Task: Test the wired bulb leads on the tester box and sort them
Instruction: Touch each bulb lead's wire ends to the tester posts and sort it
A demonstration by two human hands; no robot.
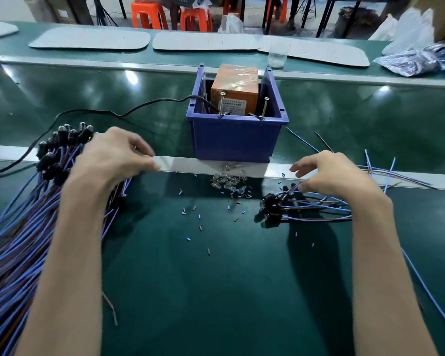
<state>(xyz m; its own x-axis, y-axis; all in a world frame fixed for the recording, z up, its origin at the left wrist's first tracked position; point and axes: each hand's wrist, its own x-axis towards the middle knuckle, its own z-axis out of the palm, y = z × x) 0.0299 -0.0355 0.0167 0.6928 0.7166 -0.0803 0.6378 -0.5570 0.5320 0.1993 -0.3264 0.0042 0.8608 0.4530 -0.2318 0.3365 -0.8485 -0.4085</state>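
**Both hands on the leads, tester box dead ahead**

My left hand (113,155) is down at ten o'clock. Its fingers (141,150) are loosely curled, a little apart and blurred at the tips. The palm lies over the big bundle of wired bulb leads (23,227), and I cannot tell whether anything is gripped underneath.

My right hand (337,173) is at two o'clock, fingers curled loose and spread with nothing between them. The thumb tip touches the top of the small pile of leads (293,206). That pile has its black heads toward nine o'clock and its wires trailing to three.

The big bundle fans blue and brown toward seven o'clock and runs off the edge. Its black bulb heads (62,140) are bunched at the far end, just beside my left hand.

Between my hands, at twelve, loose glass bulbs (229,182) are heaped against the metal rail (180,163). Snipped bits of sleeve (199,222), blue and brown, are scattered over the green table (216,291).

Beyond the rail sits the tester box (234,140), a blue bin holding an orange unit (234,88). Two screws (222,104) stand upright at its front rim, and a black cable (113,113) runs off from it toward nine.

Stray wires (385,173) lie past my right hand at three. Far off at one o'clock stands a clear cup (278,56), with grey mats (203,42) alongside it.
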